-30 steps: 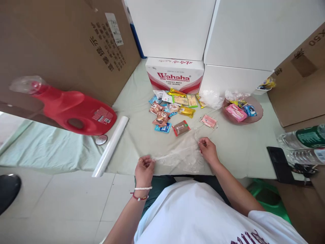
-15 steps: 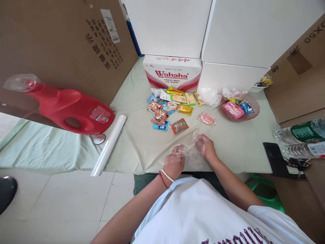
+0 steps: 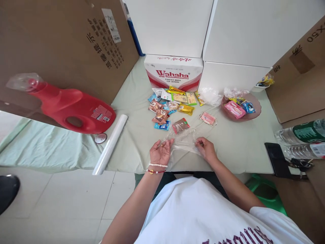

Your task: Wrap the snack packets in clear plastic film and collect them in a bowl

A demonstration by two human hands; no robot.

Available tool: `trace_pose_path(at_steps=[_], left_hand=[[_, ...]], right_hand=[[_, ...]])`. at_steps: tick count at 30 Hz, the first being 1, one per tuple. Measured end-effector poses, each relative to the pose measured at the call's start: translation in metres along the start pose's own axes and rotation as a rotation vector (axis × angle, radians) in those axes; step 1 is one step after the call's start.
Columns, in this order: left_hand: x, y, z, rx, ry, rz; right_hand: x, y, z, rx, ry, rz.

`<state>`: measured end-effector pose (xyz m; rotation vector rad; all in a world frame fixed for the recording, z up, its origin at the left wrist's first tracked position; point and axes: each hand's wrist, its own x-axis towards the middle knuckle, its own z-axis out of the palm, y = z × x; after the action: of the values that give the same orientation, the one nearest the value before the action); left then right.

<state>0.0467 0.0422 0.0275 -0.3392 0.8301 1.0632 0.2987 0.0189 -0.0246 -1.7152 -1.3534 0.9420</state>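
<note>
Though wrinkled, clear plastic film (image 3: pixel 184 142) pinched between left hand (image 3: pixel 159 152) and right hand (image 3: pixel 207 149); glossy, see-through

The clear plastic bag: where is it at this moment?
In the head view, the clear plastic bag is held between the left hand and the right hand, near the centre, just below the brown snack packet.

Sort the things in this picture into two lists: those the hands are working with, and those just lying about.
In hand: clear plastic film, held between left hand and right hand; brown snack packet just beyond it.

Lying about: red detergent jug, plastic roll, Wahaha box, water bottles, black phone, pink bowl.
</note>
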Motion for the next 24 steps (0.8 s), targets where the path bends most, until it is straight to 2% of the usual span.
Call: trace_pose_path(at_steps=[3, 6, 8, 12, 14, 18, 20, 24], left_hand=[[0.005, -0.003, -0.003, 0.040, 0.046, -0.032], [0.003, -0.006, -0.008, 0.037, 0.033, 0.014], [0.000, -0.007, -0.010, 0.012, -0.061, 0.084], [-0.004, -0.010, -0.013, -0.033, -0.345, 0.182], [-0.003, -0.010, -0.015, -0.019, -0.380, 0.202], [0.004, -0.011, -0.017, 0.151, -0.293, 0.267], [0.007, -0.014, -0.018, 0.335, -0.208, 0.384], [0.010, -0.020, -0.021, 0.845, -0.069, 0.663]], right_hand=[[0.000, -0.002, -0.003, -0.002, 0.007, -0.005], [0.001, -0.001, -0.005, -0.033, 0.016, -0.004], [0.001, 0.000, -0.006, -0.047, 0.015, -0.004], [0.002, 0.002, -0.004, -0.043, 0.017, -0.001], [0.003, 0.003, -0.004, -0.026, 0.018, -0.003], [0.003, 0.003, -0.005, -0.016, -0.006, -0.044], [0.002, 0.004, -0.006, -0.020, 0.002, -0.056], [-0.001, 0.006, -0.005, -0.030, 0.065, -0.033]])
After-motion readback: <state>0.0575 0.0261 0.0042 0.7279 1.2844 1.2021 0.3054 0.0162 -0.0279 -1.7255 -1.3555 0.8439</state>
